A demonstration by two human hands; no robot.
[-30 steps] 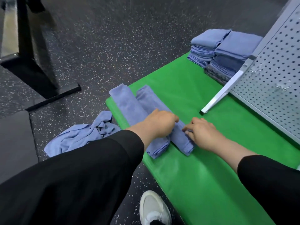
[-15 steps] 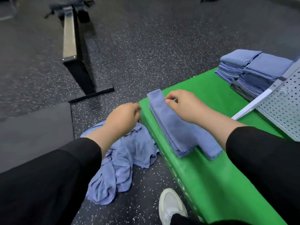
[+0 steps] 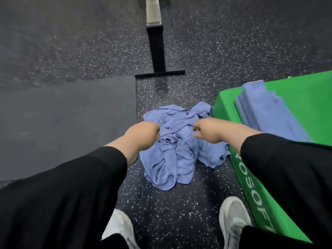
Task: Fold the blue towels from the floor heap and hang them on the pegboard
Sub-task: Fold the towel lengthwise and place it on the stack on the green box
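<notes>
Both hands reach down over the heap of blue towels (image 3: pixel 177 146) on the speckled floor (image 3: pixel 224 56). The left hand (image 3: pixel 143 135) is curled into the cloth, apparently gripping it; the right hand (image 3: pixel 210 130) is loosely curled just above. Folded towels (image 3: pixel 265 112) lie on the green surface (image 3: pixel 305 90).

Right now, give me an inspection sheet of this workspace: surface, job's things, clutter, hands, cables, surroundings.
Surface: green mat at right, white lettering on its side; dark speckled floor.
Job's things: crumpled heap of blue towels on the floor beside the mat; folded blue towels on the mat. Pegboard not in view.
Clutter: nothing seen.
Hands: left hand and right hand both over the heap, fingers curled; whether they pinch cloth cannot be told.
Cables: nothing seen.
Surroundings: black metal stand behind the heap; dark floor mat at left; two white shoes below.
</notes>
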